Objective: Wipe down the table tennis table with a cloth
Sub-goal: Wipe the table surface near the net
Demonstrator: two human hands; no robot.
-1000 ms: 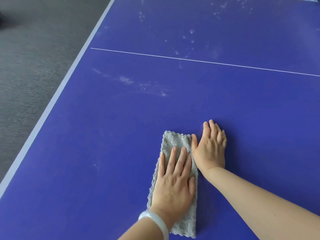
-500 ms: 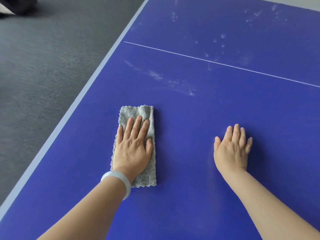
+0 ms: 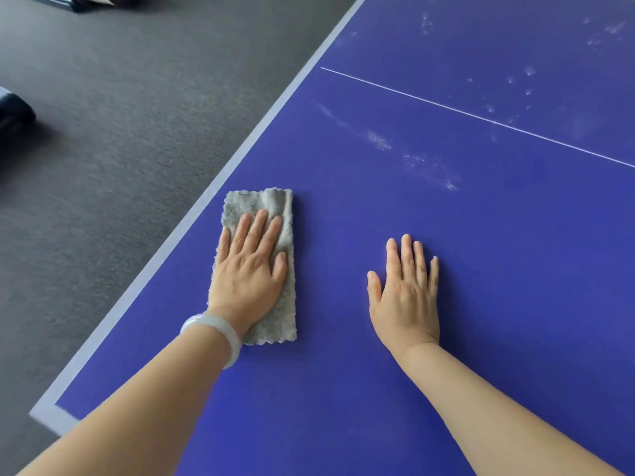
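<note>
A folded grey cloth (image 3: 275, 207) lies flat on the blue table tennis table (image 3: 481, 255), close to its pale left edge stripe. My left hand (image 3: 249, 266) presses on the cloth with straight fingers, palm down, a pale bangle on the wrist. My right hand (image 3: 405, 290) rests flat on the bare table to the right of the cloth, fingers straight. White dusty smears (image 3: 412, 156) mark the surface beyond the cloth, and small white specks (image 3: 515, 87) lie past the thin white centre line (image 3: 481, 116).
Dark grey carpet (image 3: 120, 149) spreads left of the table. A dark object (image 3: 13, 111) sits at the far left edge of view and another dark thing (image 3: 86, 0) at the top left. The table's near left corner (image 3: 51, 412) shows at lower left.
My left hand has slid the cloth leftward from beside my right hand to near the table's left edge. My right hand has stayed flat on the table.
</note>
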